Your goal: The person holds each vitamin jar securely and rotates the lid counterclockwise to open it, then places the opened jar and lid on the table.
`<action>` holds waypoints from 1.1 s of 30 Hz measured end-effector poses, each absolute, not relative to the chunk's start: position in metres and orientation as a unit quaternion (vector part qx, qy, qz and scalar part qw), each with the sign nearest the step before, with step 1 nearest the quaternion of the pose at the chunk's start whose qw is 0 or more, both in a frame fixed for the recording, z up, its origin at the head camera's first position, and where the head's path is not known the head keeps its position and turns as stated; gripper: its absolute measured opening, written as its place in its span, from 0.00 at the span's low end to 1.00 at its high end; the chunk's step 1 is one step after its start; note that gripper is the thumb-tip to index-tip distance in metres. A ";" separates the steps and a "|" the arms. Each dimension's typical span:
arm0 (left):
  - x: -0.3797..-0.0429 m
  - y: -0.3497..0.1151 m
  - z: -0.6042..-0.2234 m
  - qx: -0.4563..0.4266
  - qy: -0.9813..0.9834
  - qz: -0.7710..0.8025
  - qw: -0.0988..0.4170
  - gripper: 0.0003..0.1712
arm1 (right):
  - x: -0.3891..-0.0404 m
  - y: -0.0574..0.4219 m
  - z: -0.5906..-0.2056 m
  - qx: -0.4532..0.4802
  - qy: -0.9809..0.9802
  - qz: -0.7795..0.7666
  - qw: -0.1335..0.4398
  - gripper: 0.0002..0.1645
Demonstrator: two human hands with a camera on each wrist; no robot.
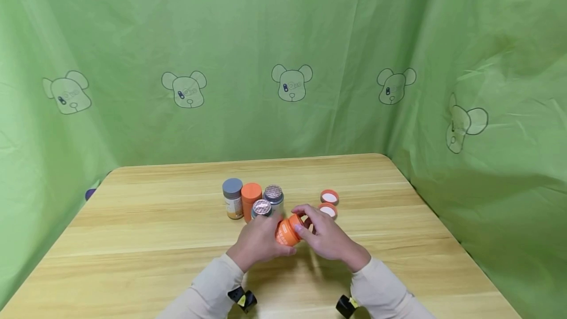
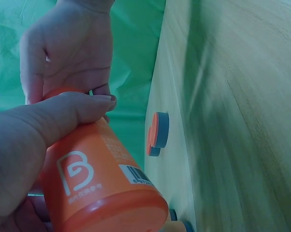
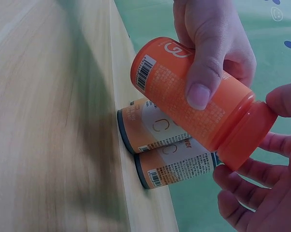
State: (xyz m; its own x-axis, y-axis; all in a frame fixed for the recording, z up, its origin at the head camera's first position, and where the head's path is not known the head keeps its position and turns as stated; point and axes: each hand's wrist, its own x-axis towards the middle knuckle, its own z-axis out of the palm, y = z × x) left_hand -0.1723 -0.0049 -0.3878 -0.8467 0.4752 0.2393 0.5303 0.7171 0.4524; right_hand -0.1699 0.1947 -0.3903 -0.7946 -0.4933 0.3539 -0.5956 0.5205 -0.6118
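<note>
My left hand (image 1: 259, 241) grips an orange bottle (image 3: 184, 92) round its body, thumb across the label. The bottle is tilted above the table, its capped end toward my right hand (image 1: 330, 239). With thumb and fingers, that hand holds the orange cap (image 3: 247, 137), which sits on the bottle's neck. White lettering and a barcode (image 2: 136, 174) show on the bottle in the left wrist view. Just beyond my left hand stands a jar with a silver foil seal (image 1: 262, 207) and no cap; a second foil-sealed jar (image 1: 273, 193) stands behind it.
A grey-capped jar (image 1: 232, 196) and another orange bottle (image 1: 251, 193) stand upright left of the foil-sealed jars. Two loose caps (image 1: 330, 197) lie with their white insides up, beyond my right hand. Green curtains (image 1: 283, 127) hang behind the wooden table (image 1: 155, 230).
</note>
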 end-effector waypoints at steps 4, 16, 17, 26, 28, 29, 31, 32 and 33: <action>-0.172 -0.005 -0.387 -0.273 -0.925 -0.258 0.054 0.35 | -0.169 0.195 -0.390 0.313 -0.867 0.381 0.065 0.22; -0.173 -0.004 -0.387 -0.273 -0.926 -0.255 0.051 0.36 | -0.169 0.192 -0.391 0.279 -0.881 0.378 0.059 0.21; -0.173 -0.003 -0.387 -0.274 -0.926 -0.255 0.051 0.36 | -0.169 0.193 -0.391 0.279 -0.880 0.379 0.059 0.21; -0.173 -0.004 -0.387 -0.275 -0.926 -0.252 0.052 0.34 | -0.169 0.196 -0.392 0.325 -0.864 0.377 0.080 0.19; -0.172 -0.003 -0.387 -0.276 -0.926 -0.252 0.052 0.34 | -0.169 0.197 -0.392 0.328 -0.863 0.375 0.080 0.20; -0.172 -0.003 -0.387 -0.276 -0.926 -0.253 0.051 0.34 | -0.169 0.197 -0.392 0.327 -0.864 0.375 0.079 0.20; -0.172 -0.003 -0.387 -0.275 -0.926 -0.254 0.050 0.34 | -0.169 0.197 -0.392 0.322 -0.867 0.374 0.075 0.20; -0.172 -0.003 -0.387 -0.275 -0.926 -0.254 0.049 0.34 | -0.169 0.196 -0.392 0.318 -0.868 0.373 0.073 0.21; -0.172 -0.003 -0.387 -0.275 -0.926 -0.254 0.048 0.33 | -0.170 0.196 -0.392 0.314 -0.870 0.374 0.070 0.21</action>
State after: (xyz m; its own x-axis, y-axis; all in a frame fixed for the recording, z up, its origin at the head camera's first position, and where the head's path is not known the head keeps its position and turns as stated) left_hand -0.1719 -0.0034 -0.3868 -0.8441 0.4847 0.2291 0.5337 0.7195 0.4443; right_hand -0.1696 0.1961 -0.3921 -0.7930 -0.4933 0.3574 -0.5987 0.5232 -0.6065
